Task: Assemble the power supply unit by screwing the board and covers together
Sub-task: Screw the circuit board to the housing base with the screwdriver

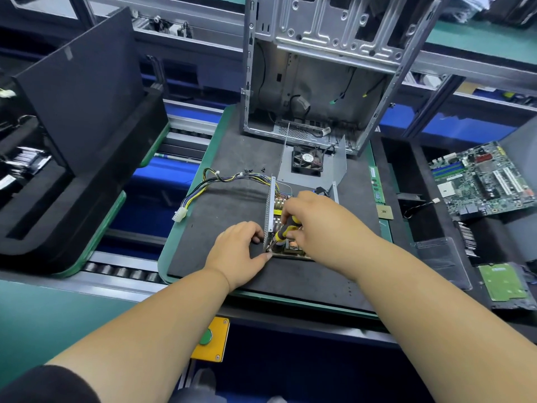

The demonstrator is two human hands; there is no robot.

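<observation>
I'm driving a board screw, right hand gripping the screwdriver, left hand pinching the PSU case; next, keep it vertical.

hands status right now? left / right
Left hand: fingers curled, bracing the power supply case at its near corner.
Right hand: grips the screwdriver.
</observation>
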